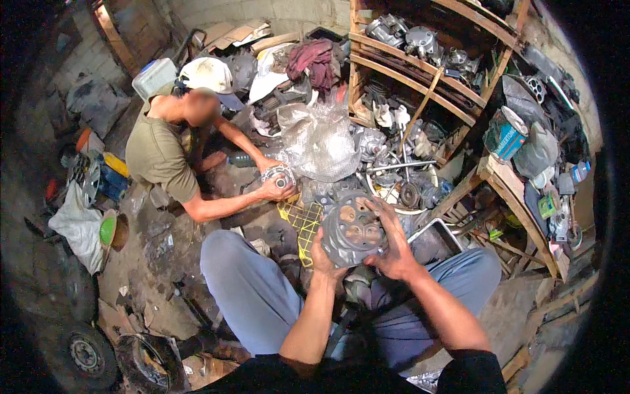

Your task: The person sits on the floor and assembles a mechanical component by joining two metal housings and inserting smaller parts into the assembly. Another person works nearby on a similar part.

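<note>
Above my lap, a thick round grey metal part (pixel 338 238) is gripped between both my hands. Several rounded openings show in its face, with brownish areas inside them. My left hand (pixel 321 256) holds its lower left side, the fingers partly hidden behind it. Around the right side wraps my right hand (pixel 395 246), thumb at the lower edge and fingers reaching over the top. To the left of it, a person crouches and holds a smaller round metal part (pixel 281 180) with a hole in its middle, a hand (pixel 279 191) on its near side.
Yellow mesh (pixel 302 226) lies just left of my hands. Beyond is crumpled bubble wrap (pixel 319 141). Metal parts fill a wooden shelf (pixel 453 79) at the far right. A bucket (pixel 506 134) stands on a wooden bench (pixel 522 213). A tyre (pixel 84 354) is at lower left.
</note>
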{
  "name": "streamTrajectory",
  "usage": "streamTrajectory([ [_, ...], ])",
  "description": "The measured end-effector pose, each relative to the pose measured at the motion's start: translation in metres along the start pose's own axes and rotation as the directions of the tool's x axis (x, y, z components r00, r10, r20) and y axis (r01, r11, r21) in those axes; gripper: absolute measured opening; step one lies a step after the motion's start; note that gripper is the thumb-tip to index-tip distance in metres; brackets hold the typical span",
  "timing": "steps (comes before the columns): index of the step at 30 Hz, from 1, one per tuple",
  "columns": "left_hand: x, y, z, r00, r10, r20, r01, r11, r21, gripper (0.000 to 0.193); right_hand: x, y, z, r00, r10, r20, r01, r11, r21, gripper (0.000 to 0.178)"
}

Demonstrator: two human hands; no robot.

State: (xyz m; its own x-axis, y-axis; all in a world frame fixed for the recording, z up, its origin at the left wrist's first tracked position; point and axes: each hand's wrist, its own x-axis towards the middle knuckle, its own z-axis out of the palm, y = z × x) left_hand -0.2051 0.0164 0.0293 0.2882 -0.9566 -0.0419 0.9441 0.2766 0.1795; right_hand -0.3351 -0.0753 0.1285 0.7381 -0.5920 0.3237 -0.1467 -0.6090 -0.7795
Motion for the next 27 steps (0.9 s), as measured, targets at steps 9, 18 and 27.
streamTrajectory([
  [9,-0.019,0.030,0.000,0.993,0.101,-0.058,-0.091,0.985,0.147,0.069,0.034,-0.011,0.023,0.968,-0.131,0.214,0.167,0.972,-0.162,0.109],
  [18,-0.019,0.027,-0.004,0.990,0.100,-0.098,-0.072,0.963,0.258,0.070,0.015,0.010,0.033,0.993,-0.064,0.103,0.072,0.994,-0.078,0.102],
  [27,-0.016,0.017,-0.005,0.986,0.153,-0.066,-0.129,0.952,0.279,0.070,0.011,0.010,0.028,0.995,-0.097,0.036,0.101,0.986,-0.135,0.105],
])
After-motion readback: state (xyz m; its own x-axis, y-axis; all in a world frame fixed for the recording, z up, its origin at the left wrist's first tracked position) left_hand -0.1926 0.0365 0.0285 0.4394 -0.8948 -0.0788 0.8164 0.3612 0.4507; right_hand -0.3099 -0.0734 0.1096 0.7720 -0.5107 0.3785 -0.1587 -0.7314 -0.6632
